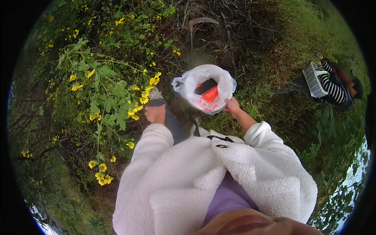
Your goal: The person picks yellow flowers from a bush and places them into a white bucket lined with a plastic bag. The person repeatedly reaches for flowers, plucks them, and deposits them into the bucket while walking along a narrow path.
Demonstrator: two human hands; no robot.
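Note:
My right hand (232, 105) grips the near right rim of a white bucket (213, 67), thumb at the edge. A translucent plastic bag (185, 80) lines the bucket and folds out over its rim. Inside lie a dark flat object (206, 86) and a crumpled red plastic piece (211, 95). My left hand (155, 114) is curled beside my grey trouser leg (174, 123), close to yellow daisy-like flowers (144, 97); its fingers are turned away, so whether it holds a stem is unclear. Beyond the bucket, a sickle (202, 21) with a curved, rusty-looking blade is visible against the brush.
Leafy stems with yellow flowers (110, 79) spread across the left side. Dry twigs and brush (249, 32) cover the ground ahead. At right, another person (337, 85) in striped sleeves carries a woven basket (314, 79). Green shrubs (326, 138) stand at the lower right.

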